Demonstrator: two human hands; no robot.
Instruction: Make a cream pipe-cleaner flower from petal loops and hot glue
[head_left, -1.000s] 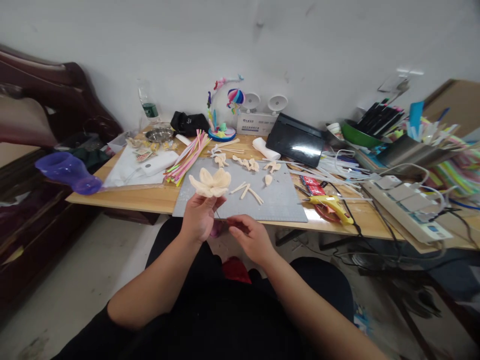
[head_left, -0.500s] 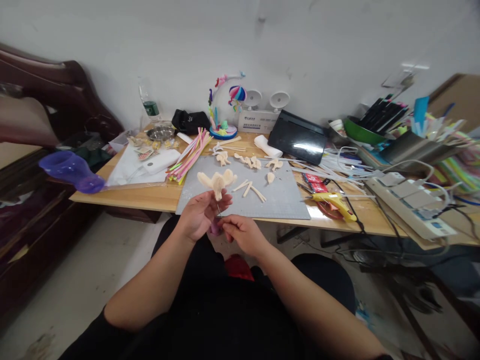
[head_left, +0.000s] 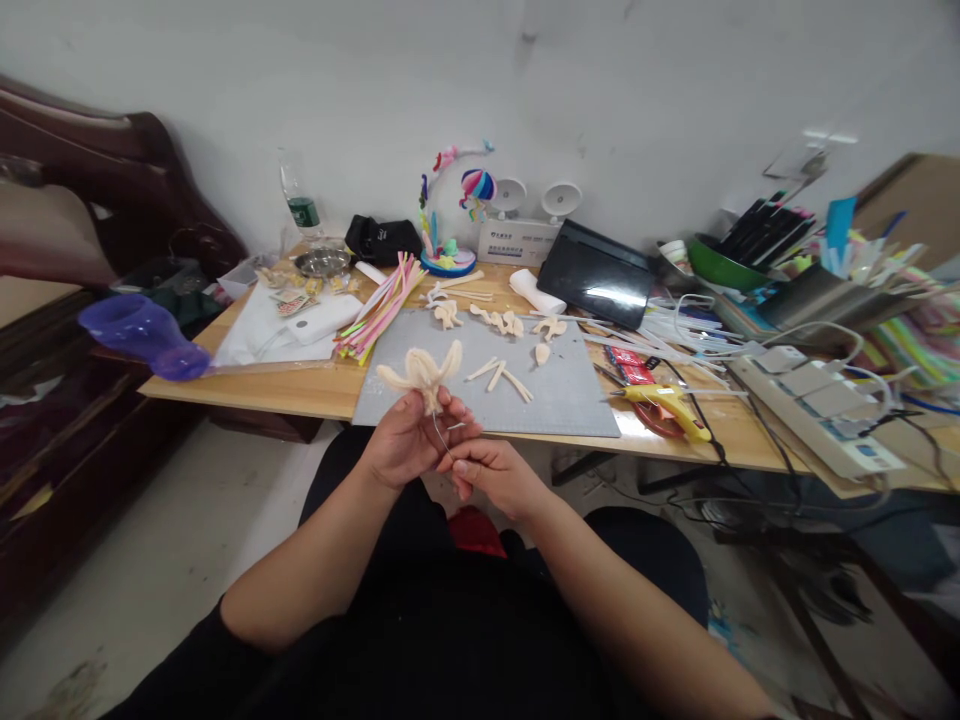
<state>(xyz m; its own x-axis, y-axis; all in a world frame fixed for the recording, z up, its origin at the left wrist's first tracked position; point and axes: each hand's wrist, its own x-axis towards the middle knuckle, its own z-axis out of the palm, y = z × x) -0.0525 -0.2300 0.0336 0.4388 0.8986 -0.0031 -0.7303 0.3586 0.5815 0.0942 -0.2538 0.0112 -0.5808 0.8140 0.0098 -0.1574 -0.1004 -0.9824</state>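
Observation:
My left hand (head_left: 405, 435) pinches the base of a cream, fuzzy flower (head_left: 424, 372) whose petals spread above my fingers. A thin wire stem (head_left: 439, 432) runs down from its base. My right hand (head_left: 491, 472) is closed on the lower end of that wire, close beside my left fingers. Both hands are just in front of the grey cutting mat (head_left: 397, 405). On the mat lie short cream stems (head_left: 496, 376), a small cream bud (head_left: 542, 354) and several curled cream pieces (head_left: 499, 321).
A yellow glue gun (head_left: 670, 408) lies right of the mat, near a white power strip (head_left: 817, 420) with cables. Coloured pipe cleaners (head_left: 382, 305) are on the left. A black case (head_left: 596, 272) and white sticks (head_left: 675, 330) lie behind. A purple vase-like container (head_left: 146, 335) stands far left.
The flower has tilted and shifted slightly left, with its petals now raised. My right hand has moved a little down and right along the wire, which shows more clearly.

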